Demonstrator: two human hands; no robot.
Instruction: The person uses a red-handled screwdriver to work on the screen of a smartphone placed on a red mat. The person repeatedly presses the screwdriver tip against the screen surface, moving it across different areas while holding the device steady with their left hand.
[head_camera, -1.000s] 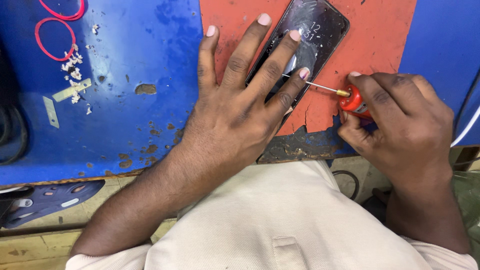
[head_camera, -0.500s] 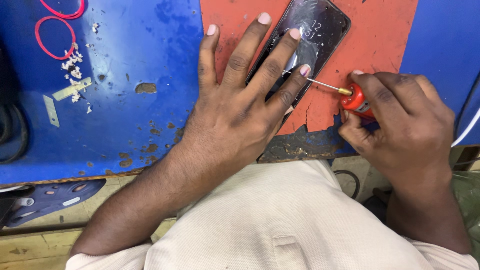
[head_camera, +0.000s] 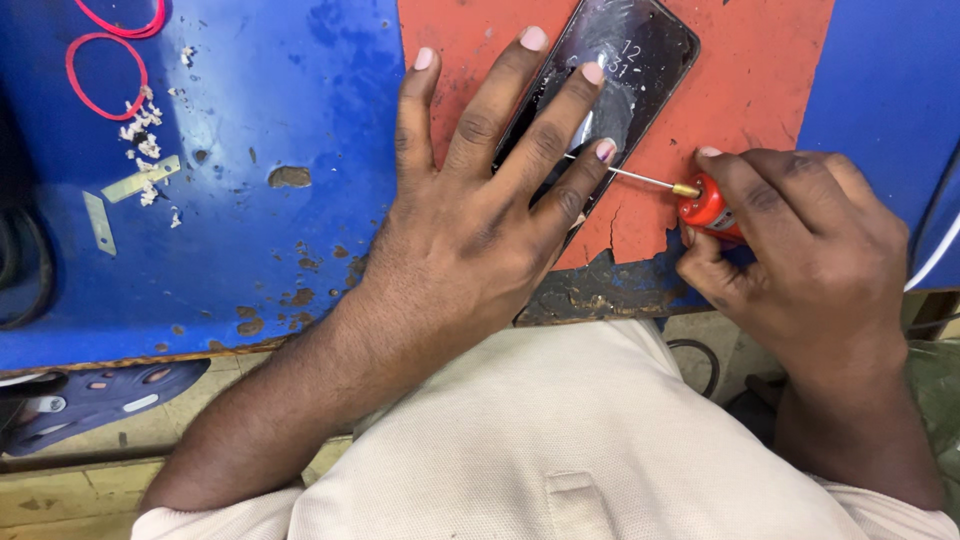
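My left hand (head_camera: 480, 220) lies flat with fingers spread, pressing the phone (head_camera: 610, 85) onto the red mat (head_camera: 760, 90) near the bench's (head_camera: 250, 230) front edge. My right hand (head_camera: 800, 250) grips a small red bottle (head_camera: 705, 205), its needle tip at the phone's edge beside my fingertip, barely moved since a second ago.

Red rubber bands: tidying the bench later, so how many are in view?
2. One red rubber band lies whole on the blue surface at upper left; another above it is cut off by the frame's edge.
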